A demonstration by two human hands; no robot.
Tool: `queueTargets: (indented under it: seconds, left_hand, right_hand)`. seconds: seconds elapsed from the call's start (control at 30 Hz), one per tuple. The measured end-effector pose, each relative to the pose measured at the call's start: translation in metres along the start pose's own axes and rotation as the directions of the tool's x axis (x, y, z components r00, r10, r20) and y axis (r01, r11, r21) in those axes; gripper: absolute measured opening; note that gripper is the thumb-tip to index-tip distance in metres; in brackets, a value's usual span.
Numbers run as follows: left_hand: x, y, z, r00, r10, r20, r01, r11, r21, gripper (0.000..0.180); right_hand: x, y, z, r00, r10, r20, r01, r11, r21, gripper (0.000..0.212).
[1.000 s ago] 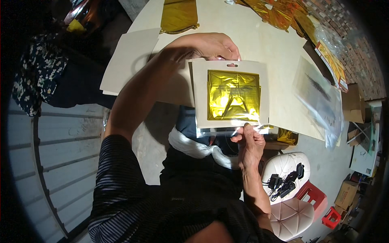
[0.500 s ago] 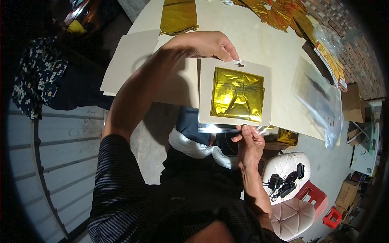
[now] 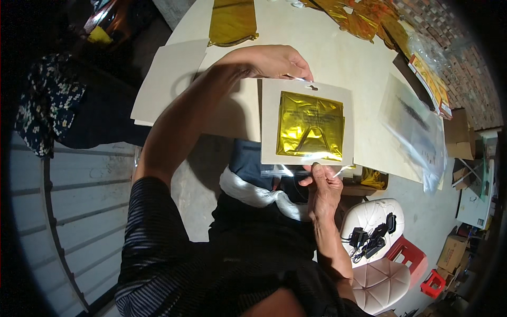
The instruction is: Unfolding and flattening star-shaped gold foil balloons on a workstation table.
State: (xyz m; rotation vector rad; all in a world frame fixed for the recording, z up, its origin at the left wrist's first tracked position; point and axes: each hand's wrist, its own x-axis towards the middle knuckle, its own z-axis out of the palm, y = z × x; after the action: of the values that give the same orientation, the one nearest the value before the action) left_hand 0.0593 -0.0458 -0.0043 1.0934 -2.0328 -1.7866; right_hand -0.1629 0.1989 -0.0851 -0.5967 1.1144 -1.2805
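Observation:
A pale cardboard backing card (image 3: pixel 270 121) with a hang hole at its top carries a folded gold foil packet (image 3: pixel 310 126). The card sits in a clear plastic bag (image 3: pixel 277 171), whose lower end sticks out below it. My left hand (image 3: pixel 280 61) reaches over from the left and is closed on the top edge of the bagged card; its fingertips are partly hidden. At the bottom edge my right hand (image 3: pixel 325 193) pinches the bag, thumb on the front, other fingers partly behind.
Blank pale cards (image 3: pixel 166 79) lie on the light table (image 3: pixel 301 31) at the left. Gold foil sheets (image 3: pixel 232 21) rest at its far side. Clear plastic bags (image 3: pixel 414 129) lie at the right edge. A pale chair (image 3: pixel 377 211) with black cables stands to the right.
The bagged card has shifted slightly down and to the right, and both hands have moved a little with it. The grip of each hand looks the same.

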Motion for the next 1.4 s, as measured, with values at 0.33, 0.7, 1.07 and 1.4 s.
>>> queueTargets:
  seconds: [0.33, 0.7, 1.07, 1.4]
  left_hand:
    - [0.003, 0.002, 0.005, 0.999, 0.02, -0.029, -0.014, 0.978, 0.208, 0.029]
    - [-0.007, 0.002, -0.007, 0.995, -0.016, -0.102, 0.037, 0.978, 0.205, 0.032]
    - [-0.002, -0.009, -0.009, 0.977, 0.156, -0.145, -0.089, 0.917, 0.388, 0.032]
    - [-0.036, -0.029, 0.053, 0.712, 0.638, -0.293, -0.212, 0.594, 0.776, 0.051]
  right_hand:
    - [0.0, 0.003, 0.001, 0.997, -0.073, -0.032, 0.072, 0.997, -0.007, 0.014]
    - [0.003, 0.002, 0.004, 0.996, -0.052, -0.073, 0.048, 0.998, -0.05, 0.017]
    - [0.002, -0.006, 0.003, 0.999, 0.044, 0.001, -0.044, 0.997, -0.067, 0.024]
    - [-0.01, -0.042, -0.03, 0.591, -0.766, 0.253, 0.599, 0.207, -0.774, 0.015]
